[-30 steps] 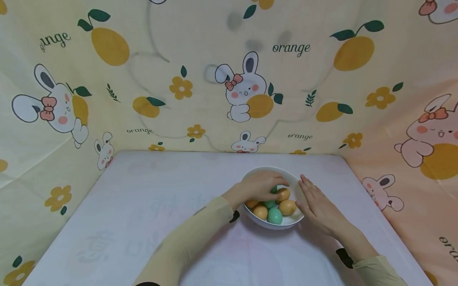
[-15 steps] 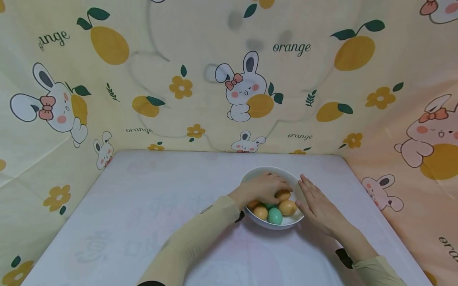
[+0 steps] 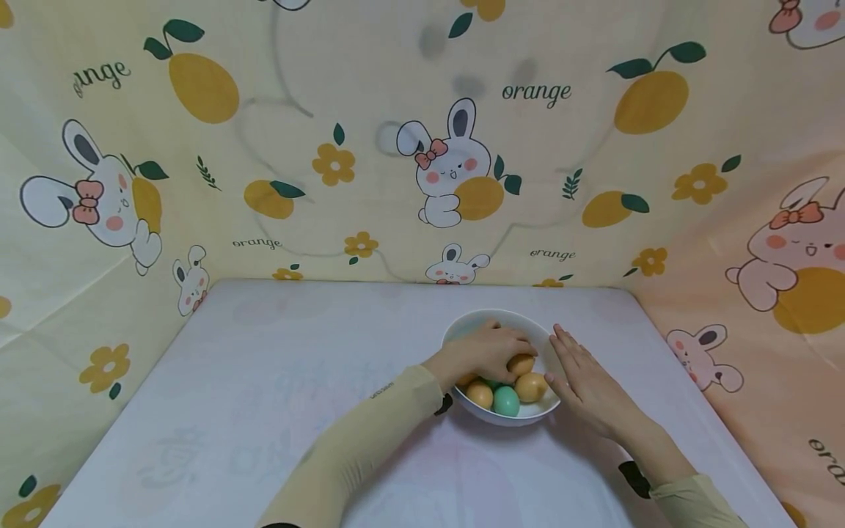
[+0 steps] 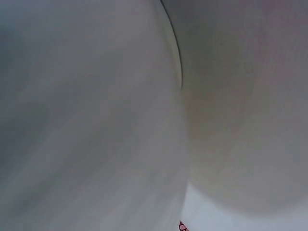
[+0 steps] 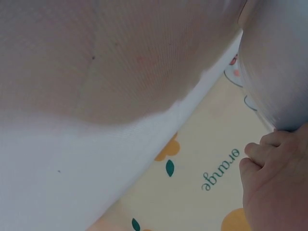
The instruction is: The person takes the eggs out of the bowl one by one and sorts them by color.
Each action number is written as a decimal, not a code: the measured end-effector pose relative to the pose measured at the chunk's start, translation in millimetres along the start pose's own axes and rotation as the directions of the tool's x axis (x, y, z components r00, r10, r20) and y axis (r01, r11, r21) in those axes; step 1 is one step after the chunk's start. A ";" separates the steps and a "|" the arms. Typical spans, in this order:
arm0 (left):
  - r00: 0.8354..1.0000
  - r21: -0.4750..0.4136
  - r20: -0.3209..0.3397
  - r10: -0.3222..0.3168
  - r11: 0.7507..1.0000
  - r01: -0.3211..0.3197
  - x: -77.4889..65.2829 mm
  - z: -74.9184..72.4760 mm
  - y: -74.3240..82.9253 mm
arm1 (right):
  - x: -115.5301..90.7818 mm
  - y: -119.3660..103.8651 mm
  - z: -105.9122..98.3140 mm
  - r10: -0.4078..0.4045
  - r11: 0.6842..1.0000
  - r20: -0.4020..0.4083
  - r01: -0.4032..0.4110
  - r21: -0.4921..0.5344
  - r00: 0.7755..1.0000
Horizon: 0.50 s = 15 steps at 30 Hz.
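Observation:
A white bowl (image 3: 505, 422) stands right of the table's middle, with orange and green eggs in it. My left hand (image 3: 485, 352) reaches in over its left side. The thumb and fingers curl round an orange egg (image 3: 521, 364) at the back. Nearer the front lie a green egg (image 3: 506, 401), an orange egg (image 3: 479, 394) and another orange egg (image 3: 531, 387); the left hand partly hides others. With straight fingers, my right hand (image 3: 590, 385) rests against the bowl's right side. The right wrist view shows its fingers (image 5: 262, 154) touching the bowl's outer wall (image 5: 279, 72).
A white-covered table (image 3: 297, 352) extends to the left and front of the bowl. Behind and at both sides hangs a printed cloth (image 3: 370, 88) with rabbits and oranges. The left wrist view is mostly filled by the bowl's blurred outer wall (image 4: 96, 115).
My left hand has moved slightly right and deeper into the bowl, closing round the orange egg and covering a green one. The right hand and the bowl have stayed in place.

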State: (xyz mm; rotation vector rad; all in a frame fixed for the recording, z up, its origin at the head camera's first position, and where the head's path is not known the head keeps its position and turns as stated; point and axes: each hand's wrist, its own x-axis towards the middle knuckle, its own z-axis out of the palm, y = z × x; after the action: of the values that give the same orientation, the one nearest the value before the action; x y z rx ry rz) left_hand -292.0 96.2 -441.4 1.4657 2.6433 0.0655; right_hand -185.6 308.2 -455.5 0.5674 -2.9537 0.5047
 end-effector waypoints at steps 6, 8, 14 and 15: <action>1.000 -0.019 -0.011 -0.002 1.000 0.002 0.2 -0.9 0.1 | -0.1 0.2 0.1 -0.002 1.000 -0.003 0.002 0.001 1.000; 1.000 -0.030 -0.017 0.001 1.000 -0.001 0.4 -0.6 -0.5 | -0.2 0.1 0.1 -0.002 1.000 -0.003 0.002 0.003 1.000; 0.999 -0.079 -0.040 0.013 0.997 -0.016 -1.3 -1.6 -2.5 | -0.7 -0.3 0.1 0.005 1.000 -0.002 -0.005 0.004 1.000; 0.999 -0.085 -0.043 0.014 0.996 -0.018 -1.9 -1.9 -2.7 | -0.8 -0.4 0.3 0.007 1.000 -0.001 -0.007 0.005 1.000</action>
State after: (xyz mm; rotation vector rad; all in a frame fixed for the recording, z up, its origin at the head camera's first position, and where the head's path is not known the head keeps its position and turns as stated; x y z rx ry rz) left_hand -293.6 93.2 -439.6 1.4748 2.6263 0.2100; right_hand -184.7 308.1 -455.7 0.5577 -2.9547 0.5135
